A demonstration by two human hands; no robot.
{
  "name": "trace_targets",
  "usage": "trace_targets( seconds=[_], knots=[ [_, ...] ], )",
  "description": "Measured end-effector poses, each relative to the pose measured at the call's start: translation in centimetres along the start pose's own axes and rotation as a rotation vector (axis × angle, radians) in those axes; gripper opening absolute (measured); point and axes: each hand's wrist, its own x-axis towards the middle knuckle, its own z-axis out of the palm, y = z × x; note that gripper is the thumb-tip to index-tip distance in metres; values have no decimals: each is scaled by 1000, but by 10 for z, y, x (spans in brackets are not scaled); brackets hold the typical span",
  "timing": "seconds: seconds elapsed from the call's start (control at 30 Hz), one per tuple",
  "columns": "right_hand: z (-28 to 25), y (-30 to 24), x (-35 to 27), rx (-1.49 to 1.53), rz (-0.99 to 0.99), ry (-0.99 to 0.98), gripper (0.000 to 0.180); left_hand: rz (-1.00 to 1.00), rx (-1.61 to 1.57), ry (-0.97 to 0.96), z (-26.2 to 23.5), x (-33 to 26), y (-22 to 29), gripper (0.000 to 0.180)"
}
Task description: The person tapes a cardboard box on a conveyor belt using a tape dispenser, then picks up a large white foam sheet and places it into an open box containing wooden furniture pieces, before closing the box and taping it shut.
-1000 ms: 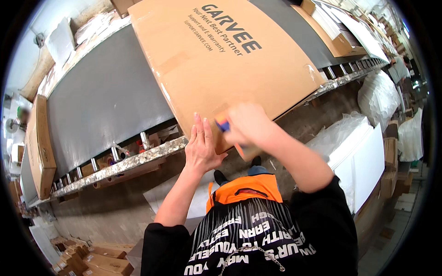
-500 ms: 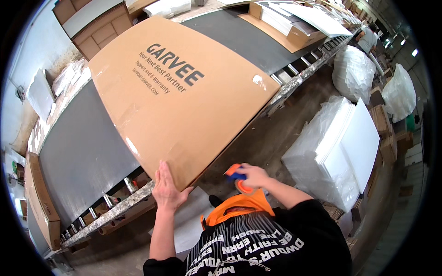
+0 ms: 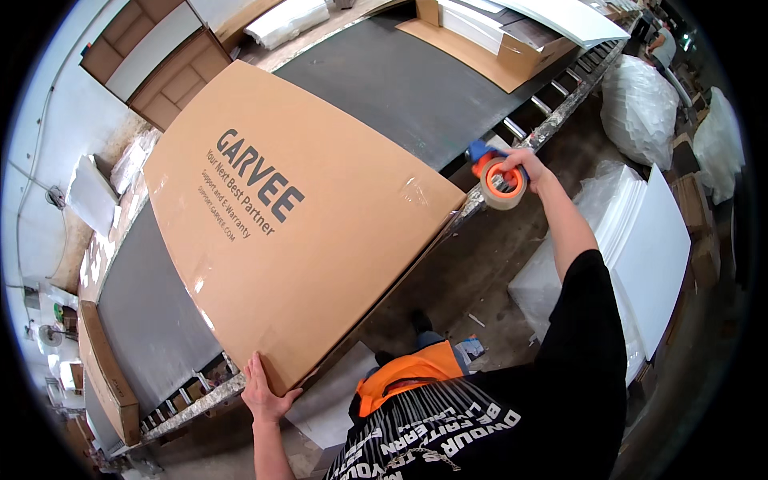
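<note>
A large flat cardboard box (image 3: 320, 248) with dark print lies on the conveyor belt (image 3: 372, 80), its near edge overhanging the rollers. Against the box's near left corner rests my left hand (image 3: 264, 394), fingers spread on the cardboard and thumb along the edge. My right hand (image 3: 524, 166) grips a blue and orange tape dispenser (image 3: 482, 152) with a roll of tape (image 3: 504, 186) on it. The dispenser is held beyond the box's right corner, over the conveyor's edge and apart from the box. Strips of clear tape shine at the box's corners.
An open carton (image 3: 516, 60) with white panels sits farther along the belt. Another cardboard box (image 3: 108, 372) stands at the left. White boards (image 3: 648, 256) wrapped in plastic stand on the right, near stuffed clear bags (image 3: 640, 100). A person (image 3: 662, 46) is far off.
My right hand has carried the tape dispenser from near my waist, forward and right, to the box's far right corner. The left hand stays on the near corner; the whole view has shifted.
</note>
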Motion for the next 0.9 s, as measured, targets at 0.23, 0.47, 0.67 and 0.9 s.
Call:
trace_targets(
  seconds=[0.23,0.47,0.67,0.9],
  knots=[
    [41,128,-85,24,1,-299,63,-25,119,-54,-8,0,5,127],
    [191,159,-103,290,-191,193,63,267,113,-99,-49,97,69,101],
    [195,151,-105,230,-93,210,59,1241,-112,-232,-17,251,297,42],
    [204,156,-105,237,-167,268,64,1269,652,-580,72,335,403,22]
  ],
)
